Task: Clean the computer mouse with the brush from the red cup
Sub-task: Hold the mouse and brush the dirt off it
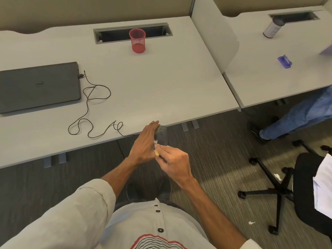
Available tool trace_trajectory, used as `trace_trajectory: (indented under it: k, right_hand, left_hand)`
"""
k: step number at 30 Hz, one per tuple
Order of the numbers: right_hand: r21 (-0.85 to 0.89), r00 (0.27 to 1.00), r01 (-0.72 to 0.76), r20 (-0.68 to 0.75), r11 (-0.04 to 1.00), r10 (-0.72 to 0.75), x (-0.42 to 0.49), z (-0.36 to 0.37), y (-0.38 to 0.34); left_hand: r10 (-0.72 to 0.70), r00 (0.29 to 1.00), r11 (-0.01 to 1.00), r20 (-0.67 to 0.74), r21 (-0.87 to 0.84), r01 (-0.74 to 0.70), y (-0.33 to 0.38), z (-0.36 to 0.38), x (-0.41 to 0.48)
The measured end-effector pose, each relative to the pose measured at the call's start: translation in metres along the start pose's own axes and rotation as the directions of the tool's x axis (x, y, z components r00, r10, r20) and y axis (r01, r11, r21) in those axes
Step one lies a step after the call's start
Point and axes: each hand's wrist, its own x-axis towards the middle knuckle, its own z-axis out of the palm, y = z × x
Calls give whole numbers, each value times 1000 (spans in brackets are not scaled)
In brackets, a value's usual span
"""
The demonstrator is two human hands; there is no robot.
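My left hand (146, 141) grips a dark grey computer mouse (162, 134), held in the air just past the desk's front edge. Its thin black cable (89, 95) loops over the desk to the closed laptop. My right hand (175, 163) pinches a small brush (156, 150) with a yellowish handle. The pale bristles touch the near end of the mouse. Most of the brush is hidden by my fingers. The red mesh cup (137, 40) stands empty at the back of the desk, in front of the cable slot.
A closed dark laptop (38, 86) lies at the desk's left. On the neighbouring desk (260, 81) to the right sit a grey cylinder (273, 27) and a small blue object (284, 62). A person's jeans-clad leg (296, 116) and a black office chair (310, 191) occupy the floor to the right.
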Motion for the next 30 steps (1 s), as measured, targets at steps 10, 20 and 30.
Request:
trace_trajectory:
  k: [10, 20, 30]
  right_hand:
    - [-47, 998, -15, -59, 999, 12, 17, -1, 5]
    - [689, 672, -565, 66, 454, 737, 23, 1, 10]
    - [619, 245, -533, 766, -577, 595, 40, 10, 32]
  left_hand:
    - [-20, 1000, 1000, -23, -8, 20, 3, -1, -2]
    - [-81, 997, 997, -3, 0, 81, -3, -1, -8]
    - [-72, 997, 997, 16, -15, 72, 1, -7, -11]
